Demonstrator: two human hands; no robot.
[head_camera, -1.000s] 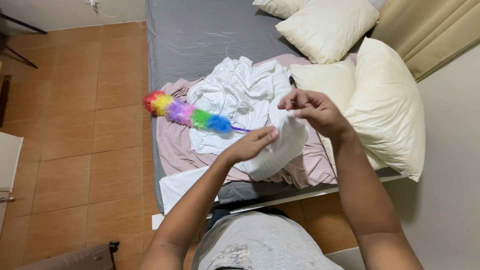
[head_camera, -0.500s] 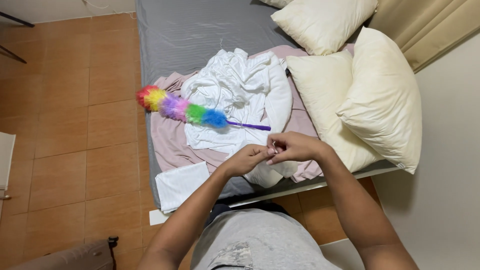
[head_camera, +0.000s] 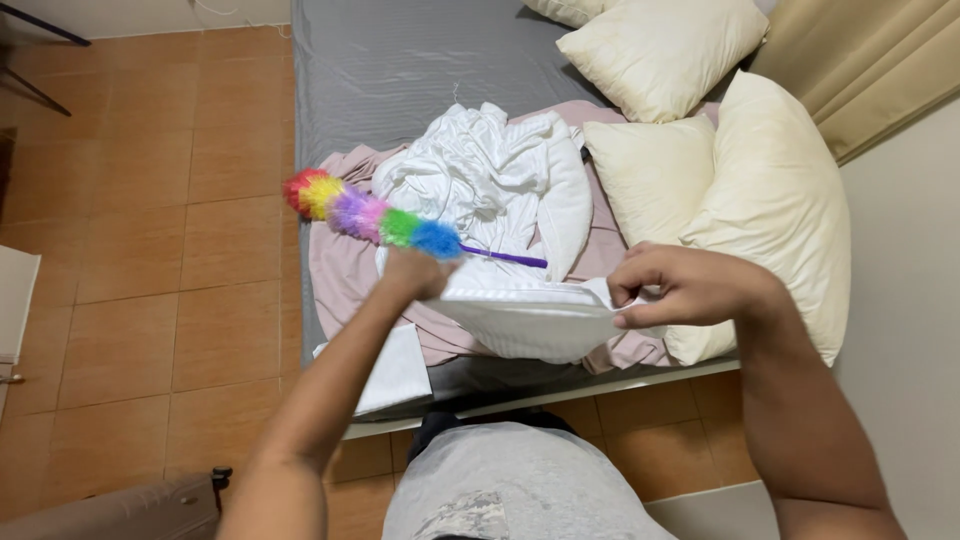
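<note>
Bed (head_camera: 400, 70) with a grey sheet sits on a terracotta tile floor (head_camera: 150, 250), cream pillows (head_camera: 770, 200) piled by the wall. A rainbow feather duster (head_camera: 370, 215) lies across a heap of white laundry (head_camera: 480, 175) and a pink sheet (head_camera: 340, 270). Both hands pinch a white pillowcase (head_camera: 520, 320), left hand (head_camera: 415, 272) on one corner, right hand (head_camera: 680, 288) on the other. It's stretched over the bed's near edge, long axis running left to right, sagging in the middle.

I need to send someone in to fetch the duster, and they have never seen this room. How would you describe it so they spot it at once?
Look at the grey bed, at the heap of white laundry on the pink sheet. Along the heap's near edge lies the feather duster, beside the person's left hand. It alone has rainbow fluff and a thin purple handle.
</note>
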